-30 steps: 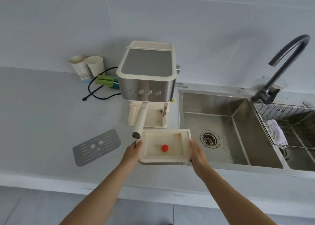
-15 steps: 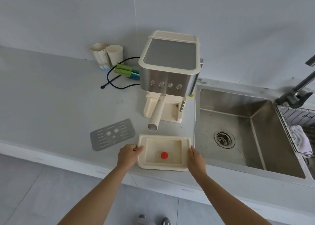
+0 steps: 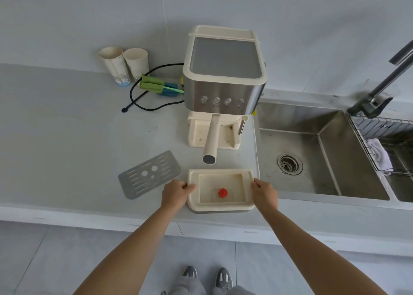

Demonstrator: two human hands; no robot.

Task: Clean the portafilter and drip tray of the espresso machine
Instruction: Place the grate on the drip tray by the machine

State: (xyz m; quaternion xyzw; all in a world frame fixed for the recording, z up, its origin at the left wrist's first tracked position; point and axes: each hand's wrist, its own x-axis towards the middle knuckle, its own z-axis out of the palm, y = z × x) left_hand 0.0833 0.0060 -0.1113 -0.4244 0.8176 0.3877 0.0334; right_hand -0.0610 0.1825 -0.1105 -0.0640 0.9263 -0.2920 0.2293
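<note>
Cups: two paper cups (image 3: 124,65) stand side by side against the wall at the far left.
Brushes: green and blue brushes (image 3: 156,86) lie just beside the cups, across a black cord (image 3: 134,97).
Grate: a grey slotted grate (image 3: 148,175) lies flat on the counter (image 3: 67,138), just left of the left hand.
Left hand: I see the left hand (image 3: 175,194) gripping the drip tray's left rim, with the thumb on top and the fingers curled at the edge.
Drip tray: the cream drip tray (image 3: 221,172) sits at the counter's front edge, between both hands. A red float (image 3: 222,193) stands in its well. I cannot tell whether it rests or is lifted.
Portafilter: the portafilter (image 3: 211,142) is seated in the espresso machine (image 3: 223,80), its cream handle pointing toward the tray.
Right hand: the right hand (image 3: 264,194) grips the right rim, fingers curled.
Sink: a steel sink (image 3: 312,124) lies right of the tray.
Rack: a wire rack (image 3: 368,127) at the far right holds a white cloth (image 3: 378,153).
</note>
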